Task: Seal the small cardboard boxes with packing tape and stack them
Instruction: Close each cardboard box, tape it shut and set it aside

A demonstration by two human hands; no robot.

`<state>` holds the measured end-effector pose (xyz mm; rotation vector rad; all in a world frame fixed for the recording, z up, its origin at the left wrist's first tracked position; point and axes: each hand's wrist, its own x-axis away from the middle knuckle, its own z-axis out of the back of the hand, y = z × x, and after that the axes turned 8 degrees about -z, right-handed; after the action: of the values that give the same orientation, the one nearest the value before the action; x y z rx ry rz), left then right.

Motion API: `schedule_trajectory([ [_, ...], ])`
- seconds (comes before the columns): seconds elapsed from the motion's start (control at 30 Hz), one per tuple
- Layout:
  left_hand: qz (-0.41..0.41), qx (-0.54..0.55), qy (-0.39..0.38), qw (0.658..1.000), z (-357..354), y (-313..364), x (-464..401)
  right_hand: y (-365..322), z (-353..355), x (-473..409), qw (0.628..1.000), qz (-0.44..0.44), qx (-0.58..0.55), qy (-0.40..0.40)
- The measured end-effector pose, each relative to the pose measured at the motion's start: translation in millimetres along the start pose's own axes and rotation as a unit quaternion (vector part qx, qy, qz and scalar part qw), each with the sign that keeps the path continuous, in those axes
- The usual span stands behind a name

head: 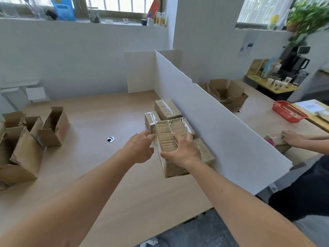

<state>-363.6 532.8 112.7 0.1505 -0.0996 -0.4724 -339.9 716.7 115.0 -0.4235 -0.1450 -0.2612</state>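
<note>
Right hand (183, 150) grips the top sealed box (168, 139) of five by the divider (204, 111); left hand (140, 148) hovers relaxed, four open boxes (23, 139) left.

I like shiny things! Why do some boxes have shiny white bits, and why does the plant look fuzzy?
Head view: window light glares off the tape on the sealed boxes; the plant sits at the wide lens's edge, smeared and stretched; the right hand looks sharp.
</note>
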Motion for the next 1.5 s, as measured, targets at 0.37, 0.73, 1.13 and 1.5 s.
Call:
schedule_trajectory([
  [0.37, 0.009, 0.026, -0.058, 0.998, -36.0, -39.4, -84.5, 2.6, -39.3, -98.3, 0.999, -0.017, 0.002, -0.047],
  [0.73, 0.113, 0.061, -0.090, 0.988, -92.0, -59.2, -175.6, 27.2, -84.2, -224.4, 0.993, 0.020, 0.022, -0.118],
  [1.13, 0.166, 0.109, -0.088, 0.976, -157.5, -62.3, -227.1, 61.2, -143.1, -286.7, 0.993, 0.054, 0.015, -0.100],
  [1.5, 0.169, 0.085, -0.065, 0.980, -146.7, -66.1, -207.8, 42.9, -126.3, -287.3, 0.986, 0.114, 0.082, -0.087],
])
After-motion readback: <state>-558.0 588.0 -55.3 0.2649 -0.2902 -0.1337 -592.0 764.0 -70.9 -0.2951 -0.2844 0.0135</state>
